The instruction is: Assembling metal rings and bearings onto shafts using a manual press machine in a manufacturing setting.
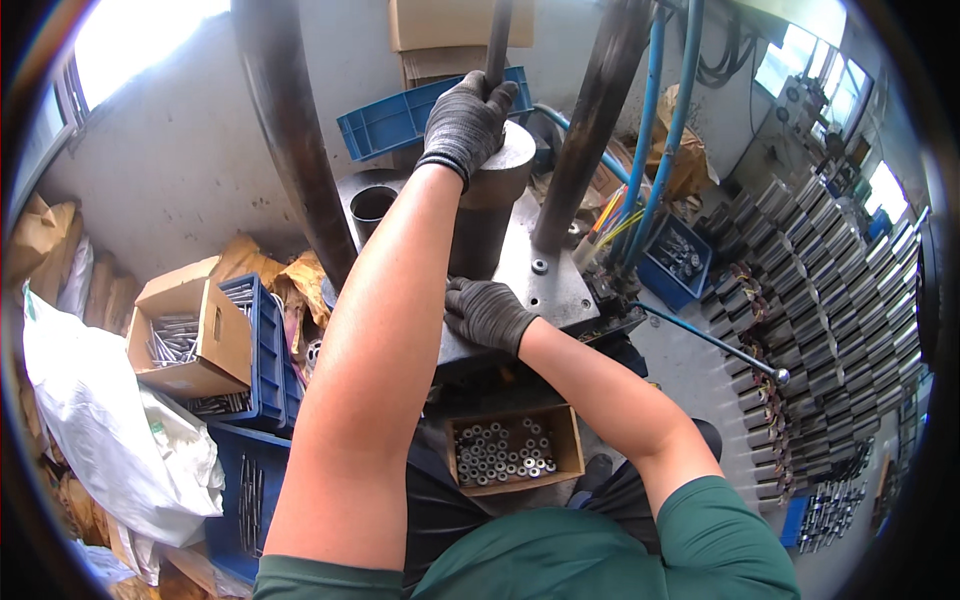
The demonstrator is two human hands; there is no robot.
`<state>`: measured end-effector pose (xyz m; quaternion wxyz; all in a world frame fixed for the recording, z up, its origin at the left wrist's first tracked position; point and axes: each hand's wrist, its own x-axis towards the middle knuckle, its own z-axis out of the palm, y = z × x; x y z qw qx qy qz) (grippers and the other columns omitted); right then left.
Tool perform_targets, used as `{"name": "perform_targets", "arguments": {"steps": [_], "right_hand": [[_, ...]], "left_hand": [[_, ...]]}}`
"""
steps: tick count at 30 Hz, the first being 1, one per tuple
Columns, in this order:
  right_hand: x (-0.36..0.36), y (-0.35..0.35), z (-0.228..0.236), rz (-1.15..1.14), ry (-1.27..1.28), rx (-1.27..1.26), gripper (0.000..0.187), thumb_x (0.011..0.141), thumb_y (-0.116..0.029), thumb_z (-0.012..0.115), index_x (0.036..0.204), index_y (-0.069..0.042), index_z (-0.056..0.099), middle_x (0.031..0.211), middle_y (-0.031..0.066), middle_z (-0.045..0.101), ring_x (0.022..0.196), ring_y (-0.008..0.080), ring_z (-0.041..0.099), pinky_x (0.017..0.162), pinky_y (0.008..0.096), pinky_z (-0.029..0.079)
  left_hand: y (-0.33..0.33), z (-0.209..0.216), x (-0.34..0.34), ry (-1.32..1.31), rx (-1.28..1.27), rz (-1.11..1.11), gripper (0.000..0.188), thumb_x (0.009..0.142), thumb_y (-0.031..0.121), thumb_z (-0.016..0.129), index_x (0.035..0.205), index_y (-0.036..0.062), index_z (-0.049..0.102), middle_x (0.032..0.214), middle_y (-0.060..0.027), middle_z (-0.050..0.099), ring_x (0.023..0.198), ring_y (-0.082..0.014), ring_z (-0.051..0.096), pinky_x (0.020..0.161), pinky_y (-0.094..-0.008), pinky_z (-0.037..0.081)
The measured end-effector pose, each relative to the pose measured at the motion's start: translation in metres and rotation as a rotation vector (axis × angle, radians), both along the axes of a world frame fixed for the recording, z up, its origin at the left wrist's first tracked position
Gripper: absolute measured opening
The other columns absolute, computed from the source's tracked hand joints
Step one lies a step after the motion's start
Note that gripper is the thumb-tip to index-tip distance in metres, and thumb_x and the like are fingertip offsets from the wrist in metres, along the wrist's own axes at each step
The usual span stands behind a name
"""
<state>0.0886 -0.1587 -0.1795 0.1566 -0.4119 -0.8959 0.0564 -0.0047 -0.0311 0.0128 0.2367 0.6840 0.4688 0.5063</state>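
Observation:
My left hand (pixel 462 130), in a dark grey work glove, is closed around the lower end of an upright metal rod (pixel 498 45). It is just above a thick steel cylinder (pixel 512 160), which stands on a flat metal machine plate (pixel 560 295). Lower down, my right hand (pixel 490 312), gloved the same way, is at the plate's near edge by the foot of the cylinder. Its fingers are curled, and what they grip, if anything, is hidden. A small metal ring (pixel 540 266) lies on the plate. Left of the cylinder, an open tube end (pixel 373 204) shows beside my left forearm.
Dark steel columns (pixel 290 120) flank the plate. Below it sits a cardboard box (pixel 570 445) of small metal rings. At left are a carton (pixel 215 345) of metal pins and blue crates (pixel 265 385). A ball-ended lever (pixel 780 376) juts right, near stacked metal bars (pixel 820 300).

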Motion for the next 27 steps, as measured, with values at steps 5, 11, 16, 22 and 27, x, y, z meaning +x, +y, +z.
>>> {"name": "perform_targets", "arguments": {"steps": [5, 11, 16, 22, 27], "right_hand": [[-0.007, 0.007, 0.004, 0.001, -0.088, 0.000, 0.023, 0.090, -0.027, 0.062, 0.095, -0.005, 0.070, 0.094, 0.0160, 0.069, 0.090, 0.0358, 0.068, 0.081, 0.0469, 0.055], [-0.003, -0.003, 0.005, -0.028, 0.100, 0.055, 0.020, 0.081, -0.024, 0.068, 0.091, -0.006, 0.067, 0.087, 0.0146, 0.065, 0.085, 0.0351, 0.066, 0.076, 0.0473, 0.055], [0.012, -0.033, 0.099, 0.117, 0.663, 0.372, 0.015, 0.084, -0.008, 0.076, 0.094, -0.007, 0.067, 0.099, 0.0119, 0.066, 0.085, 0.0243, 0.070, 0.074, 0.0325, 0.058], [0.052, 0.042, 0.184, -0.220, 0.612, 0.443, 0.016, 0.084, -0.016, 0.077, 0.092, -0.004, 0.070, 0.094, 0.0164, 0.069, 0.085, 0.0318, 0.069, 0.079, 0.0400, 0.055], [0.063, 0.076, 0.195, -0.403, 0.337, 0.214, 0.029, 0.084, -0.029, 0.076, 0.101, -0.007, 0.070, 0.098, 0.0179, 0.071, 0.096, 0.0363, 0.069, 0.088, 0.0456, 0.054]], "left_hand": [[-0.002, 0.003, 0.003, -0.038, -0.081, -0.018, 0.039, 0.099, 0.045, 0.061, 0.115, 0.0098, 0.067, 0.103, -0.0183, 0.073, 0.102, -0.0369, 0.069, 0.090, -0.0460, 0.052], [-0.013, 0.005, 0.008, -0.191, -0.142, -0.102, 0.032, 0.099, 0.035, 0.066, 0.116, 0.0076, 0.063, 0.085, -0.0106, 0.070, 0.073, -0.0214, 0.068, 0.071, -0.0364, 0.055], [-0.010, -0.010, -0.002, -0.449, 0.045, -0.235, 0.022, 0.103, 0.026, 0.063, 0.111, 0.0068, 0.056, 0.078, -0.0048, 0.060, 0.063, -0.0140, 0.058, 0.058, -0.0306, 0.050], [-0.007, -0.011, -0.007, -0.953, 0.211, -0.452, 0.024, 0.104, 0.028, 0.062, 0.102, 0.0057, 0.054, 0.073, -0.0024, 0.061, 0.058, -0.0084, 0.054, 0.052, -0.0236, 0.046], [-0.010, -0.012, -0.013, -0.853, 0.148, -0.281, 0.024, 0.104, 0.027, 0.061, 0.103, 0.0053, 0.050, 0.071, -0.0042, 0.058, 0.060, -0.0130, 0.056, 0.055, -0.0290, 0.049]]}}
